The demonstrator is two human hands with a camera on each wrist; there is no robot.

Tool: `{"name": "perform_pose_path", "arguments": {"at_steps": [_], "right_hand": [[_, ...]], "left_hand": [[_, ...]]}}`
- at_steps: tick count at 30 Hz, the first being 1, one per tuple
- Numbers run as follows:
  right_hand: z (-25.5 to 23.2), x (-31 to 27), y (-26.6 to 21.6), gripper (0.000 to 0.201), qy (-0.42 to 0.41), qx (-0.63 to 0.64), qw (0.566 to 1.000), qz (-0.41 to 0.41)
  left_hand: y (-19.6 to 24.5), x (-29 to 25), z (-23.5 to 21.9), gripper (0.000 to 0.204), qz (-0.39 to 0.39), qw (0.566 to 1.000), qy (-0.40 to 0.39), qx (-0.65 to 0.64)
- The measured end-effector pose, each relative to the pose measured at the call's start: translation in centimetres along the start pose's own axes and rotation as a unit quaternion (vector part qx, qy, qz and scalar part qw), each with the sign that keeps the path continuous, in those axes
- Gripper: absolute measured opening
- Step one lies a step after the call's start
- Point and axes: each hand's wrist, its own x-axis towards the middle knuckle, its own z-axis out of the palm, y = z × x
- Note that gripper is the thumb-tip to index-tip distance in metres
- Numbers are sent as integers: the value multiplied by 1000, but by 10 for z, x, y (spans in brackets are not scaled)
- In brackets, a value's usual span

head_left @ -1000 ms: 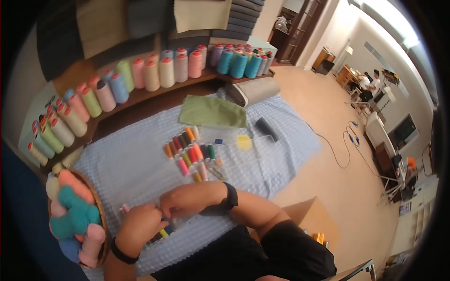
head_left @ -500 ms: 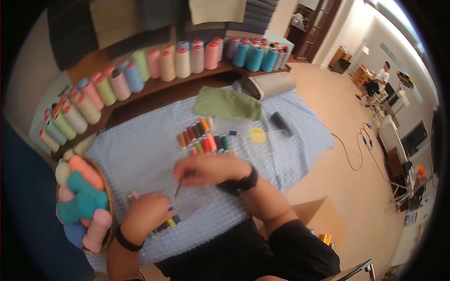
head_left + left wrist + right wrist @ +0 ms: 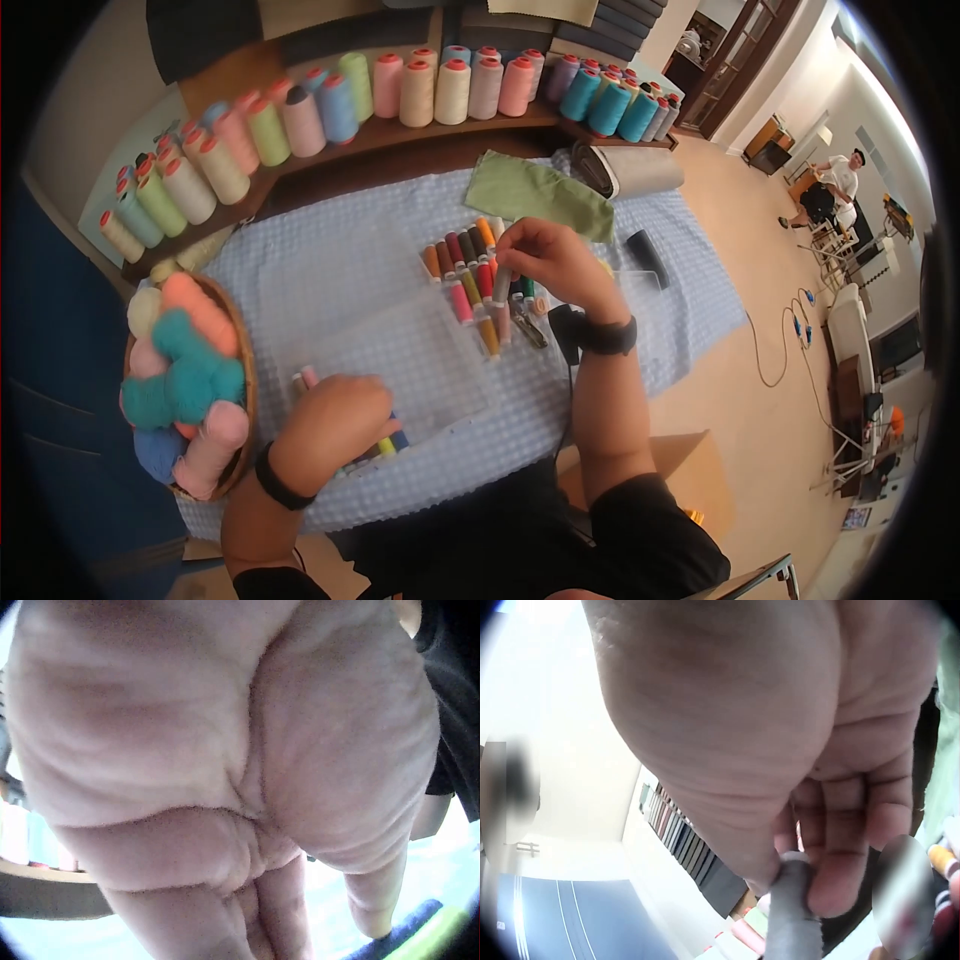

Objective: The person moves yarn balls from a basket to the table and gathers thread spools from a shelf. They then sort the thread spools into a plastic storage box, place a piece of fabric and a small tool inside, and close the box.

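Observation:
My right hand (image 3: pixel 555 262) pinches a grey thread spool (image 3: pixel 793 915) between thumb and fingers, above the rows of small spools. These include a pink spool (image 3: pixel 460 302), a mustard spool (image 3: pixel 488 336) and several in brown, red and green. Over a second group of spools near the front edge lies my left hand (image 3: pixel 335 425), palm down, hiding most of them. A blue spool (image 3: pixel 405 928) and a yellow-green spool (image 3: pixel 386 449) show beside it. Its thumb tip is right at the blue spool in the left wrist view. A frosted plastic sheet or box (image 3: pixel 400 350) lies between the two groups.
Left stands a wicker basket (image 3: pixel 247 385) of yarn. Large thread cones (image 3: pixel 452 92) line the shelf behind. A green cloth (image 3: pixel 540 195), a fabric roll (image 3: pixel 640 172) and a dark cylinder (image 3: pixel 647 256) lie at the back right. Small metal snips (image 3: pixel 530 330) lie near the spools.
My right hand has lifted from beside the left hand and moved away, up and right, carrying the grey spool to the spool rows. My left hand has stayed by the front group.

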Motion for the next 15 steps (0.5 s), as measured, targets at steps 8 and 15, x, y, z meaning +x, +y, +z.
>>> {"name": "perform_pose_path", "arguments": {"at_steps": [8, 15], "right_hand": [[-7, -5, 5, 23, -31, -246, 965, 87], [-2, -4, 12, 20, -73, -260, 954, 128]], "left_hand": [[-2, 4, -35, 31, 96, 990, 84, -68], [-2, 8, -34, 30, 98, 989, 80, -73]]}}
